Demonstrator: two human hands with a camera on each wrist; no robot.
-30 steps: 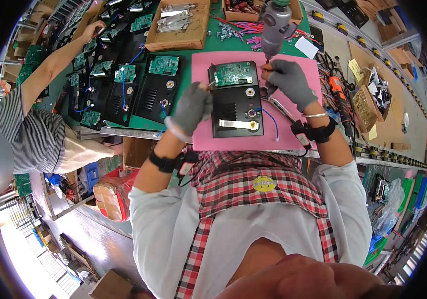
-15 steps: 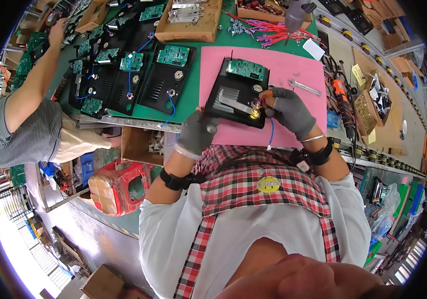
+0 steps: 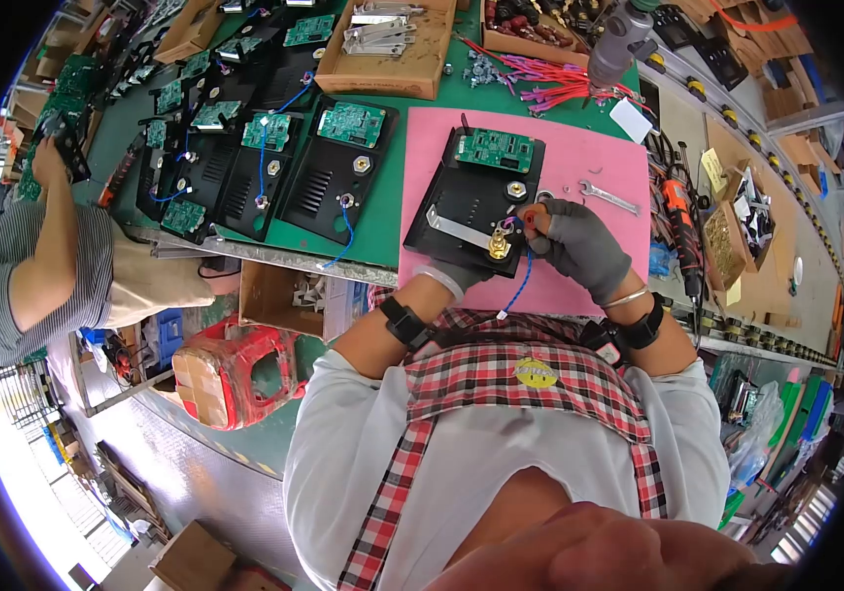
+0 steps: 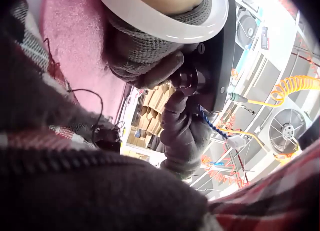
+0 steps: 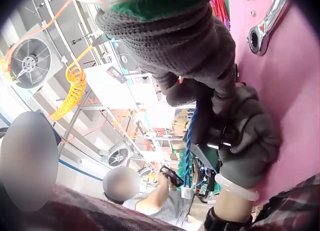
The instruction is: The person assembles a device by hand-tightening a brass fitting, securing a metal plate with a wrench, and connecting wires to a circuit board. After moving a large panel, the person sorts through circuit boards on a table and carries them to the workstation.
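Black panel: this panel (image 3: 456,197) is over the pink mat (image 3: 584,148), skewed in the head view, with the left hand beneath its 6 o'clock edge; all clock directions here are taken from its centre in that view.
Green board: the circuit board (image 3: 494,149) sits on the panel toward 1 o'clock; a silver nut (image 3: 515,190) is between 2 and 3.
Brass fitting: it (image 3: 499,244) stands at 5 o'clock on the panel; a bent metal strip (image 3: 456,229) runs from it toward 8.
Left hand: gloved (image 4: 145,58), mostly hidden from the head view; its fingers are curled round a dark fitting (image 4: 187,79) at the panel's underside.
Right hand: gloved (image 3: 581,246), at the panel's edge toward 4 o'clock; fingers and thumb are drawn together, clamped on the panel's edge area beside the brass fitting; the exact contact is hidden.
Blue cable: twisted (image 3: 520,284), hanging at 5 o'clock, white plug at its end.
Wrench: on the mat (image 3: 609,198), at 3 o'clock, apart from the right hand.
Cardboard tray: at 11 o'clock (image 3: 380,79), holding metal strips; red wires (image 3: 552,81) lie at 1.
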